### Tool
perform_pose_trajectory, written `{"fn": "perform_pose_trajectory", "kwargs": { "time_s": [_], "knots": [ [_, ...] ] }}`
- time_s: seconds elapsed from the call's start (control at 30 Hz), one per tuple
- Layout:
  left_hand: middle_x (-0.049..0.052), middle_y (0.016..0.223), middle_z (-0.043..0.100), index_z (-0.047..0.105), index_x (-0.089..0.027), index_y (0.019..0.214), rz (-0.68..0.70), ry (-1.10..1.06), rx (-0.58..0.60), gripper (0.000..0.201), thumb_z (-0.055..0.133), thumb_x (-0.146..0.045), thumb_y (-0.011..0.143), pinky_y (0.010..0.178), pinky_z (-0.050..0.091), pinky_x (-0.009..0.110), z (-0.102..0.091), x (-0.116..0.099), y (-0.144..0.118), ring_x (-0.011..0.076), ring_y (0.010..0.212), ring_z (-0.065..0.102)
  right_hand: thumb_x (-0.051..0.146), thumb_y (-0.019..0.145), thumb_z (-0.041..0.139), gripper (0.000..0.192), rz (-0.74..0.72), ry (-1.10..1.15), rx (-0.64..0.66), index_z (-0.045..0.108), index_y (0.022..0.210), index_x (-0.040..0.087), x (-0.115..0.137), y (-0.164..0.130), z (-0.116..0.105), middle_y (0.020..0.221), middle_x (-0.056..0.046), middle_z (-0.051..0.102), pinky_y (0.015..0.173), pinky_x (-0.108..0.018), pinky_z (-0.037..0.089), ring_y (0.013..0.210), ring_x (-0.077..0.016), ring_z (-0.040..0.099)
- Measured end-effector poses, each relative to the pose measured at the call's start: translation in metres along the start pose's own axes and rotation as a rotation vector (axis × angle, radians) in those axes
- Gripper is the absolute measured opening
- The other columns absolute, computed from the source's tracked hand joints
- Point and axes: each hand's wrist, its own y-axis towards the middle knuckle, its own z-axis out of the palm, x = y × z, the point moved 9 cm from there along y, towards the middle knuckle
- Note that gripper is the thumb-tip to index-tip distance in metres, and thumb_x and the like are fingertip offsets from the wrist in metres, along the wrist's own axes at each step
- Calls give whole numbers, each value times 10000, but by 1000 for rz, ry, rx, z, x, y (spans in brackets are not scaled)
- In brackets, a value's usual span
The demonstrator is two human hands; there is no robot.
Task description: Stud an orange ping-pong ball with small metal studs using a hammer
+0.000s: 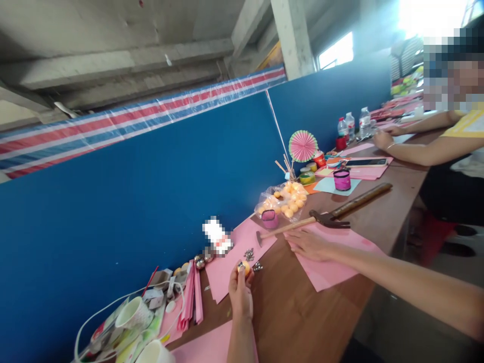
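Fingers of the left hand (241,295) are closed around a small orange ball (245,267), and only the top of the ball shows above the fingertips; something small and shiny sits on it, too small to make out. Fingers of the right hand (310,245) lie flat and spread on a pink paper sheet (333,267), holding nothing.

Beyond both hands stands the blue partition (151,201), and under them is the brown table (295,312). Just beyond the right fingertips lies a hammer (302,225), its wooden handle nearly touching them. A long dark bar (361,200) lies behind the hammer head. Further from the fingers is a clear bag of orange balls (286,199), with a small pink tape roll (269,218) leaning at it.

Between the two hands, near the left fingertips, small metal pieces (249,254) lie on another pink sheet (234,262); their shape is hard to tell. Left of the left hand, paper cups (134,313) and cluttered packaging are partly cut off by the lower edge. A second person's arms (423,146) rest on the table far to the right.
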Motion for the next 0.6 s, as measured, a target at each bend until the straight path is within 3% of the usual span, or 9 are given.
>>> {"fn": "perform_pose_trajectory", "kwargs": {
  "time_s": [0.6],
  "knots": [
    [35, 948, 610, 617, -182, 1001, 5, 21, 26, 325, 668, -304, 704, 736, 517, 214, 0, 2, 2, 107, 798, 615, 417, 890, 302, 483, -24, -21, -101, 455, 1282, 180, 7, 2, -7, 1366, -81, 394, 1045, -403, 253, 1255, -237, 332]
  ]
}}
